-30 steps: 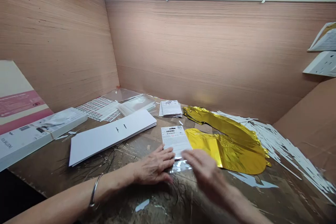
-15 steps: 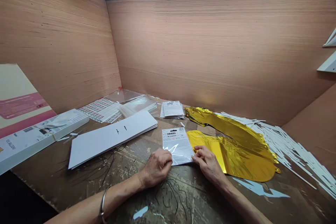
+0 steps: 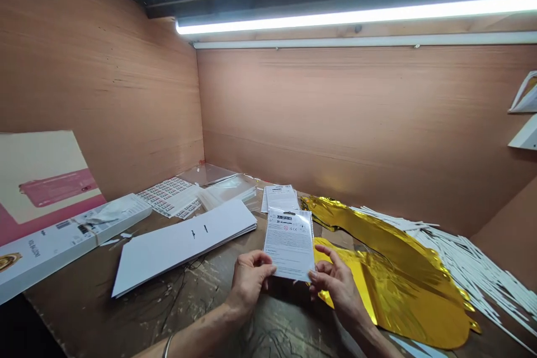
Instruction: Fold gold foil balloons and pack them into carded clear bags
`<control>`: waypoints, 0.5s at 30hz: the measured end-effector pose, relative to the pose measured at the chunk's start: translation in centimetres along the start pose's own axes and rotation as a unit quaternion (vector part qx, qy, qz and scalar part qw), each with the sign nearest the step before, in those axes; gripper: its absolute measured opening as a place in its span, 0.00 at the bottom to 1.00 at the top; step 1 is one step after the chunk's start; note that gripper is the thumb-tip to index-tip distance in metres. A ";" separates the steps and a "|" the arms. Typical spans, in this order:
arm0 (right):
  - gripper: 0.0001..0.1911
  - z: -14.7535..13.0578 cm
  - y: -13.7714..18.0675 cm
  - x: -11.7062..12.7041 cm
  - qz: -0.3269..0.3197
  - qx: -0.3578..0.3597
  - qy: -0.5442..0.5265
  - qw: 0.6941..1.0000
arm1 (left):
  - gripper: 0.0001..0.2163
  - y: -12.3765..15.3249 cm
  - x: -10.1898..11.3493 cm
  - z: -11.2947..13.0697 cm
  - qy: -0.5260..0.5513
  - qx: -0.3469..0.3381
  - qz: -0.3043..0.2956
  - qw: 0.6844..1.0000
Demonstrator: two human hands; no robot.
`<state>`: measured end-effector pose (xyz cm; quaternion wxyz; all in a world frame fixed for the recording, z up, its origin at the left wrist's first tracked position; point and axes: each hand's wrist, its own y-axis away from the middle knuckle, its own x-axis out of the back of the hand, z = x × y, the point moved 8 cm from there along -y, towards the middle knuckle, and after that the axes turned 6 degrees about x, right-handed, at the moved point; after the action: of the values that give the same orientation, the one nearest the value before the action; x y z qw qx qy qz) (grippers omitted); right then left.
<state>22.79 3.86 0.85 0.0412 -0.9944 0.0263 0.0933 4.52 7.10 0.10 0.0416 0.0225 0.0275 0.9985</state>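
A printed card packet [image 3: 289, 246] with a hang hole at its top is tilted up from the table, its text side facing me. My left hand [image 3: 250, 279] pinches its lower left corner between thumb and fingers. At the lower right corner, my right hand [image 3: 333, 277] grips the packet between thumb and fingers, with the index finger raised. Gold foil balloons [image 3: 415, 285] lie flat just right of and partly behind my right hand. A small stack of similar printed cards [image 3: 279, 197] sits right behind the packet, partly hidden by it.
Folded white cards [image 3: 180, 246] lie to the left. Beyond them are clear plastic bags [image 3: 230, 190] and label sheets [image 3: 168, 196]. A long white box [image 3: 71, 240] stands far left, beside a pink and cream carton [image 3: 50, 179]. White sticks [image 3: 482, 274] are heaped at right.
Both hands have lifted the packet's near edge off the table and tilted it up. My left hand has gone from a fist to a pinch on its corner. The camera has tipped upward.
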 end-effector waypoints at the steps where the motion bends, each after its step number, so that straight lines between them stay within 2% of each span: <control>1: 0.25 -0.5 -0.9 0.0 -0.001 0.014 0.006 1.000 | 0.05 -0.9 0.0 0.4 0.042 0.007 0.003 0.999; 3: 0.23 -1.4 -3.7 0.0 0.002 0.045 0.051 0.998 | 0.08 -3.4 0.1 1.7 0.053 0.004 0.037 0.998; 7: 0.18 -2.5 -11.5 0.3 0.023 0.081 0.227 0.970 | 0.07 -10.8 0.3 4.3 -0.154 0.018 0.125 0.980; 11: 0.04 -1.6 -18.3 1.0 0.038 0.075 0.319 0.944 | 0.06 -17.6 -0.3 5.3 -0.272 0.035 0.126 0.953; 15: 0.09 0.2 -21.2 1.7 0.042 0.055 0.390 0.918 | 0.05 -20.9 -1.9 6.2 -0.406 -0.015 0.103 0.908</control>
<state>25.66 24.92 1.95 0.0780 -0.9463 0.0867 -0.3016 8.38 28.09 4.97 -0.0536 0.4279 -0.0087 0.9022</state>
